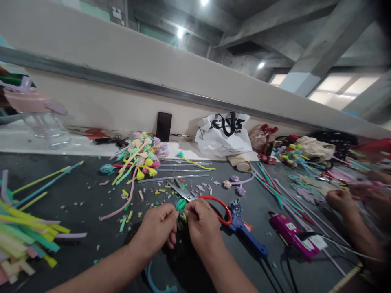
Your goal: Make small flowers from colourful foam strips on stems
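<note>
My left hand (159, 223) and my right hand (203, 219) meet over the middle of the dark table, fingers pinched. Between their fingertips sits a small green pipe-cleaner flower (181, 204), gripped from both sides. Just beyond lie scissors with red handles (226, 211), blades pointing away to the left. A blue glue gun (244, 228) rests right of my right hand. Behind my hands, a bunch of pipe-cleaner flowers (142, 152) in many colours lies on the table. Closer to me, a curved blue strip (152, 278) shows under my wrists.
Loose pastel strips (27, 236) pile up at the left. A purple corded device (293, 236) lies at the right, near another person's hands (345, 203). Along the back stand a water bottle (42, 114), a dark phone (164, 126) and a white bag (224, 134). Small scraps litter the tabletop.
</note>
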`<act>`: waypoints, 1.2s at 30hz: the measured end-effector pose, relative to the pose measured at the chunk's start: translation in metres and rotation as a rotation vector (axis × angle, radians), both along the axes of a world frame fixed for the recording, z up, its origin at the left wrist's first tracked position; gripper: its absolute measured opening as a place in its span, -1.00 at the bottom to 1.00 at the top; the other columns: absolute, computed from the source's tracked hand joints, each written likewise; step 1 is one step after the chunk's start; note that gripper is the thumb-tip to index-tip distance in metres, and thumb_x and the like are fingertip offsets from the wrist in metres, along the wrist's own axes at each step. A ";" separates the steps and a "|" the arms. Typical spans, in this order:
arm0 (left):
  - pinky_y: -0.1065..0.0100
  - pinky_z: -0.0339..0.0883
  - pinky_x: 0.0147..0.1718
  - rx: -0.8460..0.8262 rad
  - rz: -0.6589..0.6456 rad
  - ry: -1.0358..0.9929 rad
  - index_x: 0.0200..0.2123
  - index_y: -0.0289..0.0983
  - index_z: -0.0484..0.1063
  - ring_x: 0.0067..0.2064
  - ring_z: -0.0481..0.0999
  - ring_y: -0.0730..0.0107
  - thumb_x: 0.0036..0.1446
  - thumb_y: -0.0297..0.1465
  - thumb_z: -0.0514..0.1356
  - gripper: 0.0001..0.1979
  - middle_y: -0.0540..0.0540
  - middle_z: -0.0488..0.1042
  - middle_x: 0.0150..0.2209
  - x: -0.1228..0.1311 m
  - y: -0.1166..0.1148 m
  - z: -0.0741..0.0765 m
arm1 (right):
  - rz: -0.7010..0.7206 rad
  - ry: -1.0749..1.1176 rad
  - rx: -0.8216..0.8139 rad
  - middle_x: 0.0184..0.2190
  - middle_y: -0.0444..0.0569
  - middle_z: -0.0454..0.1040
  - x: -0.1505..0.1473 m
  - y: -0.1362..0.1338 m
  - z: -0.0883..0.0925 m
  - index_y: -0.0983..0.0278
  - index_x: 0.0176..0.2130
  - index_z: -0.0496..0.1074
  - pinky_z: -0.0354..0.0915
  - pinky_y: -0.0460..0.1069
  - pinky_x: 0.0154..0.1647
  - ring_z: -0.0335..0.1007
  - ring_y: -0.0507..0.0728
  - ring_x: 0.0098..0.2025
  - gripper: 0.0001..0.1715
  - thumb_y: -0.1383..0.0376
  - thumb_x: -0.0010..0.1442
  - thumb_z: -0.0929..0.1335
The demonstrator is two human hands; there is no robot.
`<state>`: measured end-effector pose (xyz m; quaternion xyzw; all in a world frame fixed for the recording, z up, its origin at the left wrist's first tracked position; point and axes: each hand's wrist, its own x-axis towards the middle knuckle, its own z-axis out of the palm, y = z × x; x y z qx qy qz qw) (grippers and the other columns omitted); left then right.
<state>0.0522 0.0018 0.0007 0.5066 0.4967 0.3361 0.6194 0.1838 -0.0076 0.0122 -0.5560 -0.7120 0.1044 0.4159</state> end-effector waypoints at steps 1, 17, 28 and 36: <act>0.50 0.23 -0.75 -0.002 -0.003 -0.007 -0.66 -0.25 0.20 -0.75 0.31 0.51 0.03 -0.27 0.04 -0.71 0.09 0.29 -0.80 0.000 0.000 0.000 | 0.000 -0.002 0.000 -0.54 -0.11 0.35 0.000 0.000 0.000 0.25 -0.54 0.32 0.19 -0.08 -0.46 0.28 0.07 -0.46 -0.81 0.51 -0.01 0.25; 0.51 0.20 -0.78 -0.231 -0.085 -0.388 -0.54 -0.28 0.27 -0.77 0.28 0.54 0.01 -0.22 0.16 -0.74 0.10 0.31 -0.75 -0.008 0.003 0.005 | 0.127 0.094 0.103 -0.35 -0.02 0.44 0.009 0.003 0.001 0.21 -0.27 0.45 0.32 -0.01 -0.25 0.38 0.10 -0.27 -0.74 0.47 0.10 0.25; 0.51 0.21 -0.80 -0.237 -0.135 -0.413 -0.52 -0.30 0.30 -0.77 0.27 0.55 0.01 -0.25 0.16 -0.77 0.11 0.30 -0.73 -0.009 0.003 0.000 | 0.063 0.087 -0.057 -0.50 -0.12 0.35 0.007 0.005 0.003 0.27 -0.50 0.34 0.21 -0.08 -0.38 0.29 0.06 -0.41 -0.84 0.52 -0.05 0.31; 0.53 0.18 -0.79 -0.169 -0.147 -0.201 -0.64 -0.29 0.24 -0.79 0.29 0.52 0.03 -0.24 0.09 -0.69 0.05 0.30 -0.82 -0.009 0.003 -0.001 | 0.023 0.026 -0.159 -0.55 -0.14 0.32 0.007 0.002 0.002 0.27 -0.53 0.34 0.16 -0.09 -0.44 0.25 0.04 -0.46 -0.85 0.50 -0.05 0.32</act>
